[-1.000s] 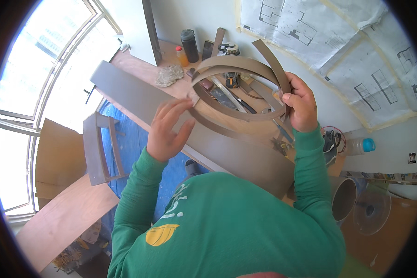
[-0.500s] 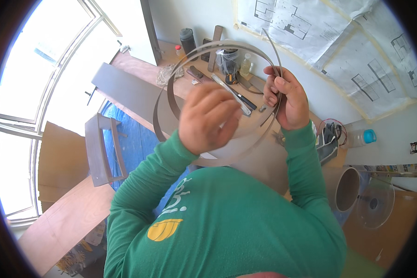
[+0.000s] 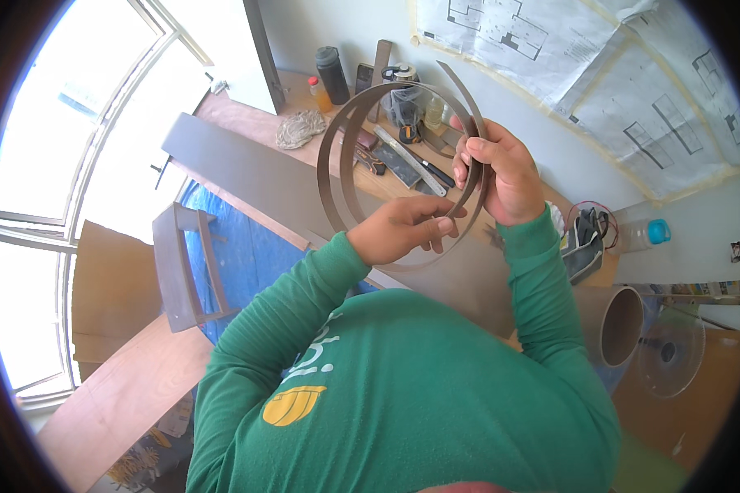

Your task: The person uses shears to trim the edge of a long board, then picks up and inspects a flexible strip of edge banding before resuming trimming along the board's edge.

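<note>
A grey-brown edge-banding strip hangs in wide loops in front of me, its free end standing up at the top right. My right hand is closed round the overlapping layers on the right side of the coil. Lower down, my left hand pinches the strip between thumb and fingers at the coil's lower right. Behind the loops, a metal ruler, a black-handled tool and a tape measure lie on the wooden workbench.
A long grey panel crosses the bench, beside a blue sheet and grey frame. At the back stand a dark bottle and red-capped bottle. Rightward are a clear bottle, large tube and clear disc.
My left hand has come down and right, from a blurred place before the coil to the strip near my right hand. The loops have drawn narrower and shifted right.
</note>
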The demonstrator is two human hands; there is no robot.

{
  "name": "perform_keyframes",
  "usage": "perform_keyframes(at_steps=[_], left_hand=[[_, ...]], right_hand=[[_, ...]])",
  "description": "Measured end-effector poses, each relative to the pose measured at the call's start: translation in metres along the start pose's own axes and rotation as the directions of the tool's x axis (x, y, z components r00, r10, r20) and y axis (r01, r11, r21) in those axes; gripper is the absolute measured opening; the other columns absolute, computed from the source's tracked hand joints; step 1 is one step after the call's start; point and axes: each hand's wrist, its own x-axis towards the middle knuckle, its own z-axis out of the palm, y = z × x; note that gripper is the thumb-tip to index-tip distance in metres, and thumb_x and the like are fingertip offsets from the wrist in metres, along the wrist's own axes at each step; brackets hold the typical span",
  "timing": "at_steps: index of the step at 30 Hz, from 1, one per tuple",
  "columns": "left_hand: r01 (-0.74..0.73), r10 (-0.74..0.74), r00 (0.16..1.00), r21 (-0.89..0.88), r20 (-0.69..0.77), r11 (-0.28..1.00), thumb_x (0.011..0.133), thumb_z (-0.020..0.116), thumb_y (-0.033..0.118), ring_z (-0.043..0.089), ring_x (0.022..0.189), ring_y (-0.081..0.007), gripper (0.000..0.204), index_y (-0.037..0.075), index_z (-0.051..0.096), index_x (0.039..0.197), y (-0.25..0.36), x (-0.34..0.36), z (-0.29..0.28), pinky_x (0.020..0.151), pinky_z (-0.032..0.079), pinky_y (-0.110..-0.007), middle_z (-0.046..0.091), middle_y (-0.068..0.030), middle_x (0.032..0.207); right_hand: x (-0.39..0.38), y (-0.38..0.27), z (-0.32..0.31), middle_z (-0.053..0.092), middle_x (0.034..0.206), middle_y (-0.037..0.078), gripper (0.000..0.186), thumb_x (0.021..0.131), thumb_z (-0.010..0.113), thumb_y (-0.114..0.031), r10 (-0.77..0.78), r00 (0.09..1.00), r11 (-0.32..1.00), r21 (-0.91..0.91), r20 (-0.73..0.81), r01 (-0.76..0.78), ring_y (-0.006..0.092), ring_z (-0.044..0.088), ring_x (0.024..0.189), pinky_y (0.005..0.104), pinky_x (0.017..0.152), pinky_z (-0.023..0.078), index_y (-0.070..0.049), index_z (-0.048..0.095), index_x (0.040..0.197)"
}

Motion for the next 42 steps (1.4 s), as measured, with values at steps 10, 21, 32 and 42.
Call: perform_keyframes(at_steps=[10, 21, 32, 42], left_hand=[[-0.063, 0.068, 0.998, -0.238, 0.011, 0.969, 0.109, 0.055, 0.033, 0.063, 0.095, -0.0141, 0.034, 0.003, 0.062, 0.122, 0.002, 0.003, 0.006, 0.088, 0.052, -0.032, 0.066, -0.0058, 0.106], [-0.156, 0.145, 0.949, -0.018, -0.282, 0.988, 0.110, 0.045, 0.023, 0.058, 0.093, -0.0139, 0.031, 0.000, 0.057, 0.128, -0.013, 0.005, 0.014, 0.085, 0.049, -0.032, 0.062, -0.0045, 0.101], [-0.094, 0.132, 0.977, 0.214, -0.168, 0.972, 0.109, 0.047, 0.043, 0.059, 0.081, -0.0217, 0.043, 0.000, 0.054, 0.113, -0.033, 0.000, 0.011, 0.073, 0.048, -0.038, 0.059, -0.0110, 0.085], [0.082, 0.042, 0.959, 0.419, -0.279, 0.904, 0.097, 0.067, 0.032, 0.063, 0.080, -0.0406, 0.033, 0.001, 0.060, 0.102, -0.059, -0.010, 0.010, 0.074, 0.049, -0.049, 0.063, -0.0205, 0.086]], right_hand=[[0.003, 0.006, 0.011, 0.063, 0.087, 0.005, 0.034, 0.095, 0.068, -0.019, 0.035, 0.999, 0.999, -0.020, 0.041, -0.034, 0.0135, 0.060, 0.078, 0.0286, 0.072, 0.052, 0.002, 0.060, 0.120], [-0.002, 0.008, 0.020, 0.067, 0.095, 0.005, 0.029, 0.095, 0.060, -0.015, 0.000, 0.998, 0.982, -0.188, -0.058, -0.011, 0.0112, 0.062, 0.079, 0.0283, 0.071, 0.053, 0.002, 0.061, 0.118], [0.012, 0.014, 0.038, 0.066, 0.124, 0.014, 0.040, 0.098, 0.054, -0.015, 0.025, 0.990, 0.999, -0.032, -0.142, -0.030, 0.0230, 0.067, 0.113, 0.0388, 0.101, 0.053, 0.005, 0.058, 0.132], [0.037, -0.024, 0.005, 0.066, 0.123, 0.025, 0.035, 0.104, 0.055, -0.022, -0.362, 0.868, 0.931, -0.182, -0.339, 0.317, 0.0350, 0.064, 0.122, 0.0500, 0.104, 0.050, 0.004, 0.053, 0.127]])
